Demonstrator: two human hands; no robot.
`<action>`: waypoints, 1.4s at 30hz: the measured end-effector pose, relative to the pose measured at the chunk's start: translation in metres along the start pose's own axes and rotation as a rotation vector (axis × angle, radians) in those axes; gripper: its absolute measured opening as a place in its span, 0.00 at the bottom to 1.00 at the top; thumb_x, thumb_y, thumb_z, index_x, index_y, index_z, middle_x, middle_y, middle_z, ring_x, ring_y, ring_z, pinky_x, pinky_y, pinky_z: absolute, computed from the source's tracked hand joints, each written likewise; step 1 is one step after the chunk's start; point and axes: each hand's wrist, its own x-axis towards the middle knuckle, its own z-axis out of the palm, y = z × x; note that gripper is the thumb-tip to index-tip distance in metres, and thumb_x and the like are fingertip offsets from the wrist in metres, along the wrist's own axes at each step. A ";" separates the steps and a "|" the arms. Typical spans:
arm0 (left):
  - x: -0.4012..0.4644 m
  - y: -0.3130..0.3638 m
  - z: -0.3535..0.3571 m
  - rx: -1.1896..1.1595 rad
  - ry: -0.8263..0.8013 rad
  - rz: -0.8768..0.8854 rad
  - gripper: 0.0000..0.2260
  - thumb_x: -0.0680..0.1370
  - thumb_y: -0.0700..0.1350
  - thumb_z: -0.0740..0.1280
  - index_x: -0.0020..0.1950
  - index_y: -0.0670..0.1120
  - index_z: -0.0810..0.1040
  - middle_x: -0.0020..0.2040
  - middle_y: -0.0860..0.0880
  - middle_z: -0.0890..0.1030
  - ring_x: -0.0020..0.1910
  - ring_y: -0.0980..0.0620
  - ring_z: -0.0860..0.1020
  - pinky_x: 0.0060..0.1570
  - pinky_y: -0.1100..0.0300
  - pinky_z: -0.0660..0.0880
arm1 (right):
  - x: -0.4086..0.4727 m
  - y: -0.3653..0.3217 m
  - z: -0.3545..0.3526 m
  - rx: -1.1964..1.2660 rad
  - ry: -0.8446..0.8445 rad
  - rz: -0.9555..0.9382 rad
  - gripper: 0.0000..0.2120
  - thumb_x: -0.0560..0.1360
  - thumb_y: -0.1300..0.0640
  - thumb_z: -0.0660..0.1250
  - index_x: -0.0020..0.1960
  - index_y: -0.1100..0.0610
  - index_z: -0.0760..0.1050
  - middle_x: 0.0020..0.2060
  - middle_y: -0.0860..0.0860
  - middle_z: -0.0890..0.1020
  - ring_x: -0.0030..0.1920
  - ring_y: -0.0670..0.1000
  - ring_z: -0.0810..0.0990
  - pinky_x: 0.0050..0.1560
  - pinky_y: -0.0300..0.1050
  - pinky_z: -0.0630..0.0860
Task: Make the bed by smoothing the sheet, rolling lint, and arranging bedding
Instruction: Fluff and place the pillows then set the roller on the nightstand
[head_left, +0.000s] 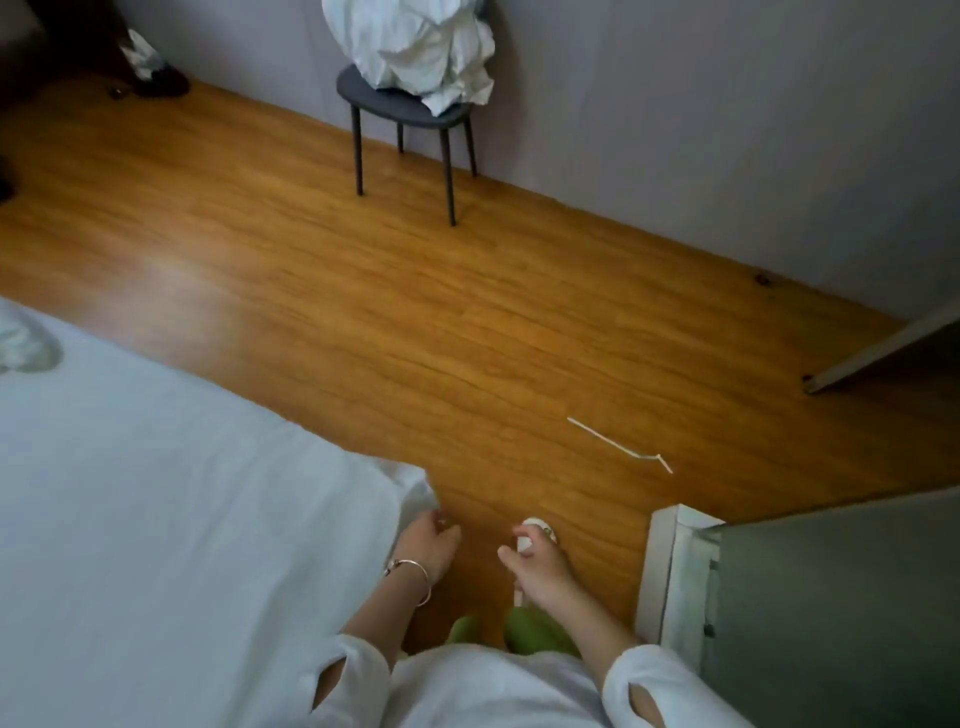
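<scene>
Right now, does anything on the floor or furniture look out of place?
Yes. A thin white strip lies loose on the wood floor, right of the bed sheet; it looks like litter. Crumpled white bedding is heaped on the dark stool by the wall, not on the bed.

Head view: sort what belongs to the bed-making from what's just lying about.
Job: white sheet on the bed; lint roller in the right hand; heaped bedding on the chair; left hand at the sheet's corner.
Lying about: white strip on the floor; grey cabinet.
</scene>
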 end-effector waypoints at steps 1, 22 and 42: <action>0.018 0.024 -0.001 -0.019 0.011 0.003 0.20 0.77 0.50 0.63 0.68 0.46 0.70 0.61 0.46 0.78 0.57 0.47 0.77 0.59 0.58 0.72 | 0.020 -0.017 -0.025 -0.031 -0.016 -0.014 0.18 0.74 0.43 0.63 0.63 0.44 0.67 0.49 0.49 0.80 0.46 0.52 0.81 0.48 0.47 0.79; 0.342 0.246 -0.336 -0.513 0.372 -0.220 0.26 0.77 0.48 0.64 0.73 0.45 0.62 0.64 0.45 0.75 0.56 0.48 0.76 0.53 0.59 0.72 | 0.373 -0.548 -0.083 -0.458 -0.163 -0.312 0.20 0.76 0.43 0.61 0.67 0.47 0.68 0.55 0.54 0.80 0.51 0.54 0.79 0.50 0.49 0.76; 0.570 0.245 -0.891 -1.041 0.881 -0.401 0.20 0.78 0.48 0.64 0.69 0.44 0.69 0.50 0.52 0.72 0.50 0.51 0.72 0.51 0.62 0.67 | 0.515 -1.165 0.197 -0.691 -0.616 -0.649 0.17 0.78 0.47 0.63 0.64 0.51 0.67 0.44 0.53 0.80 0.32 0.51 0.76 0.23 0.38 0.66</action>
